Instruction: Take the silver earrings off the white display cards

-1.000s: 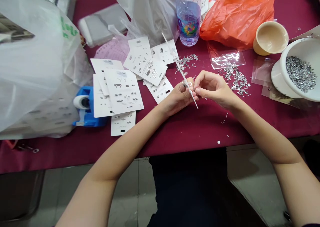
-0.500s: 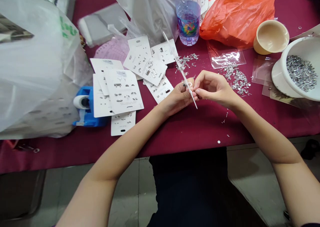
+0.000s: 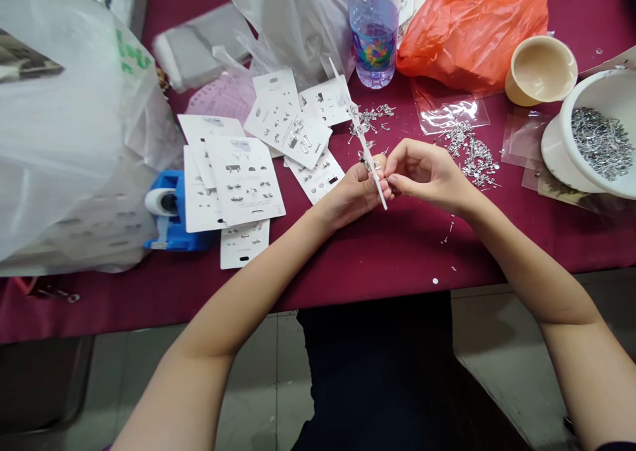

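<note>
The left hand is closed around a narrow white strip that tilts up between the two hands, its lower end poking out just below the fingers. Small silver pieces cling along its upper part, too small to make out one by one. A tiny silver ring sits at the left fingertips, partly hidden. The right hand is pinched closed against the strip, but its fingertips cover whatever they hold, so I cannot tell whether that is the strip or a small piece.

Just beyond the right hand, a heap of silver findings lies on the maroon cloth of the bench, with a smaller heap beside the top of the strip. Left of the hands, white earring cards overlap in a loose spread, near a blue tape dispenser. Toward the far right corner, a white bowl holds a mass of silver pins, just beside a beige cup. A water bottle and an orange plastic bag stand at the far edge, cut off by the frame, and a white plastic bag covers the left end.
</note>
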{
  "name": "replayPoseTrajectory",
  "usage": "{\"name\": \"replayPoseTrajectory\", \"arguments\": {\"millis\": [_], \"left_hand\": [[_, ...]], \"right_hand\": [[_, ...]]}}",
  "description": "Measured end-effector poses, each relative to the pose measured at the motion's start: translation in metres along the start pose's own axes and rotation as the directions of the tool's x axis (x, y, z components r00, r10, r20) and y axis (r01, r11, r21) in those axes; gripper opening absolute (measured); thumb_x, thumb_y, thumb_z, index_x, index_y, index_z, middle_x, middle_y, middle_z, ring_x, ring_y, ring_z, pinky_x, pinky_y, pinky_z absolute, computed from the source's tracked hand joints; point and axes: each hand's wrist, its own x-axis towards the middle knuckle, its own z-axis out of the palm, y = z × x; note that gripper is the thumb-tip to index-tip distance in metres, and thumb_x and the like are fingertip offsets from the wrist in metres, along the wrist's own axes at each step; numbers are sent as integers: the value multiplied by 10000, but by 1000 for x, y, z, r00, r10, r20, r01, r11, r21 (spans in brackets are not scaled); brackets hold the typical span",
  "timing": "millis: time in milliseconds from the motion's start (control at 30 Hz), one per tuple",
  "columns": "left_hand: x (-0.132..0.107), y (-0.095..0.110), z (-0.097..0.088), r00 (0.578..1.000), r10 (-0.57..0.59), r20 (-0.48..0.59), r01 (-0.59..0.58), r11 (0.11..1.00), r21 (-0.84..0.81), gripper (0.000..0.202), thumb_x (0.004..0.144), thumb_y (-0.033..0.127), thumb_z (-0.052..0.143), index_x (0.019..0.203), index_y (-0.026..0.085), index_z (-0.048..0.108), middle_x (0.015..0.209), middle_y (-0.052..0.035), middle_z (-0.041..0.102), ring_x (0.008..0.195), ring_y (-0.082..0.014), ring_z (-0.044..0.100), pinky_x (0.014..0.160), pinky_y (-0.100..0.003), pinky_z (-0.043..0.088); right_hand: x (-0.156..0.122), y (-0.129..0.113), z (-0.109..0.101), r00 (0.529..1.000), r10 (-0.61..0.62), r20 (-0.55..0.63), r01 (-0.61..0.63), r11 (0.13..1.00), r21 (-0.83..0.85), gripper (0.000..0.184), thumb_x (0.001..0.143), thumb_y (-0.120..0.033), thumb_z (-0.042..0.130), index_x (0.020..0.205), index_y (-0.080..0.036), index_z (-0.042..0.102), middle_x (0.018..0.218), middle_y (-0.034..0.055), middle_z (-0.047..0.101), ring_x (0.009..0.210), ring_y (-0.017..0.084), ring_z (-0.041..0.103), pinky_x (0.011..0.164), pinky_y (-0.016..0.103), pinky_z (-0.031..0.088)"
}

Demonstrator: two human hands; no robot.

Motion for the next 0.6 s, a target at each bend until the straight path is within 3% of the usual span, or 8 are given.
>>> {"name": "replayPoseTrajectory", "arguments": {"millis": [433,600], "left_hand": [[1,-1,-3,1000,-12,-1,12,1000,-27,514,595,275,971,664,181,470,538,106,514,532,-59,627,588,-170,542],[1,-1,-2,1000,24,16,-23,999,-24,499,570,262,985,674,169,506,598,89,564,558,-45,623,584,-144,528]], "right_hand": [[2,0,0,998,64,-14,-63,997,36,318,825,-314,826,884,-156,556,805,14,683,708,93,669,660,215,581],[2,-1,0,996,91,-12,-89,991,100,353,809,-374,840,853,-142,577,723,0,655,620,73,610,568,192,525]]}}
